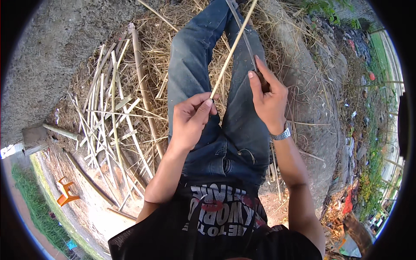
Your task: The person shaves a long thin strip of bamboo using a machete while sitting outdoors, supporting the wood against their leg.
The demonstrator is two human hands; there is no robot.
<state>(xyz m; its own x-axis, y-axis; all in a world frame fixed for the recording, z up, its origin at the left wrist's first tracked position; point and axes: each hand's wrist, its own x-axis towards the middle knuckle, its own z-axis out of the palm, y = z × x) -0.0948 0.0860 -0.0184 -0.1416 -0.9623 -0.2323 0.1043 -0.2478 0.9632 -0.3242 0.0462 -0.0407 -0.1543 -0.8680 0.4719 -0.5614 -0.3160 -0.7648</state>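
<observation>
My left hand pinches the near end of a thin, pale bamboo strip, which slants away to the upper right over my jeans. In my right hand is the dark handle of a long-bladed knife, my index finger stretched along the blade's base. The blade points away and passes close to the strip near the top; whether they touch I cannot tell. A metal-banded watch circles my right wrist.
Many split bamboo strips lie heaped on the left, beside a thicker bamboo pole. Straw-like shavings cover the ground around my legs. A stone slab lies right. An orange chair stands far left.
</observation>
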